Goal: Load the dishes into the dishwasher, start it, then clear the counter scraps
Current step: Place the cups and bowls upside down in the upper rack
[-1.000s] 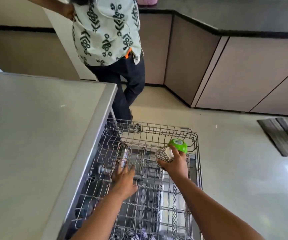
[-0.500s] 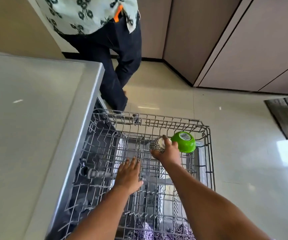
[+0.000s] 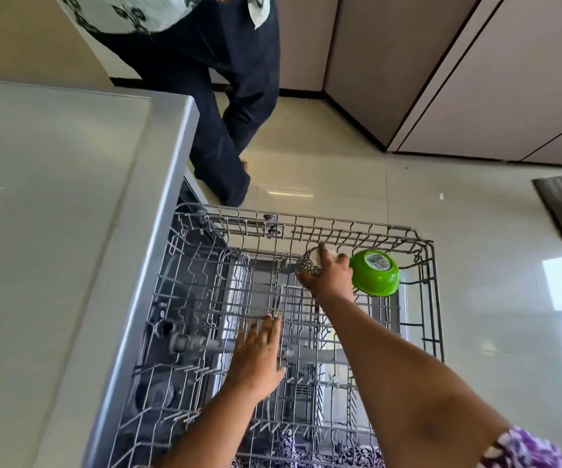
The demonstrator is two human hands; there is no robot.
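The right hand (image 3: pixel 328 276) curls its fingers (image 3: pixel 323 253) round a patterned cup (image 3: pixel 308 265) at the rack's (image 3: pixel 340 228) far edge, just left of the upturned green bowl (image 3: pixel 376 273). The left hand (image 3: pixel 256 356) lies flat, nearer, fingers spread.

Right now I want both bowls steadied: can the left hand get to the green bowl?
Probably not directly. The left hand lies flat on the rack, and the right hand, gripping the patterned bowl, sits between it and the green bowl.
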